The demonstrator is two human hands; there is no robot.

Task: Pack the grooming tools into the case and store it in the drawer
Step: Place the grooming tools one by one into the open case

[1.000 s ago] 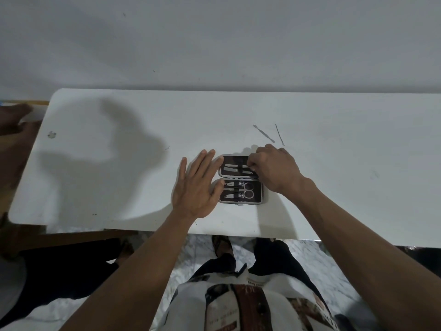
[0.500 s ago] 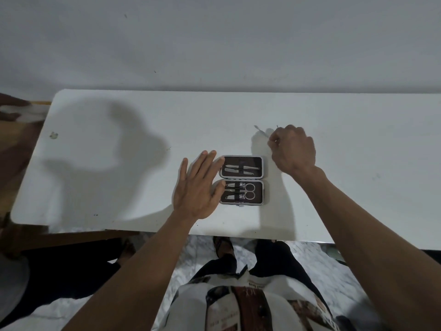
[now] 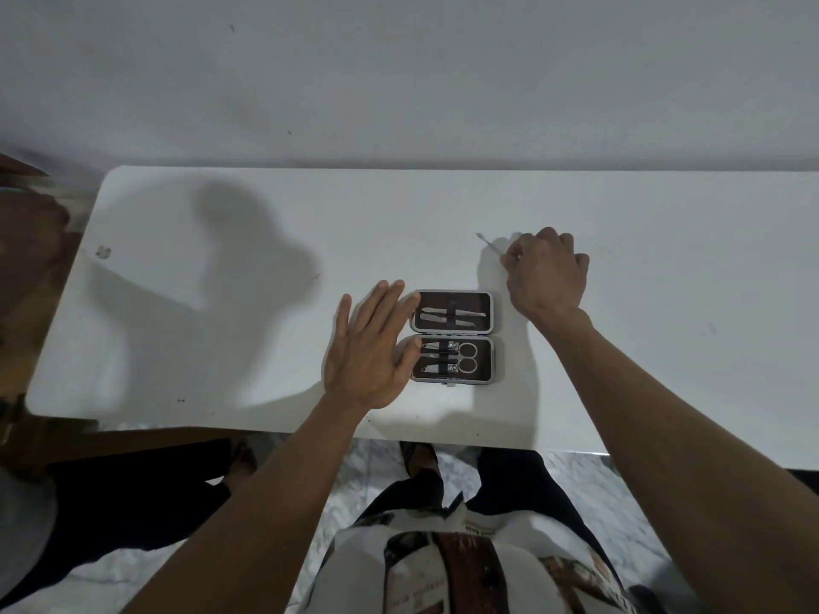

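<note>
A small grooming case [image 3: 453, 295] lies open on the white table [image 3: 266, 223], near its front edge. Its far half holds two slim metal tools; its near half holds clippers, scissors and a file under an elastic strap. My left hand [image 3: 372, 347] rests flat with fingers spread on the table, touching the case's left side. My right hand [image 3: 546, 270] is just beyond the case's right corner, fingers closed on a thin metal tool [image 3: 489, 244] whose tip sticks out to the left. A second thin tool seen earlier is hidden under that hand.
A grey wall [image 3: 399, 82] rises right behind the table. Another person's hand [image 3: 31, 223] shows blurred at the far left edge. Below the table's front edge are my legs and a marble floor [image 3: 576, 480].
My right hand left the case's far half and moved back and right to the loose thin tools, closing on one. My left hand stayed beside the case.
</note>
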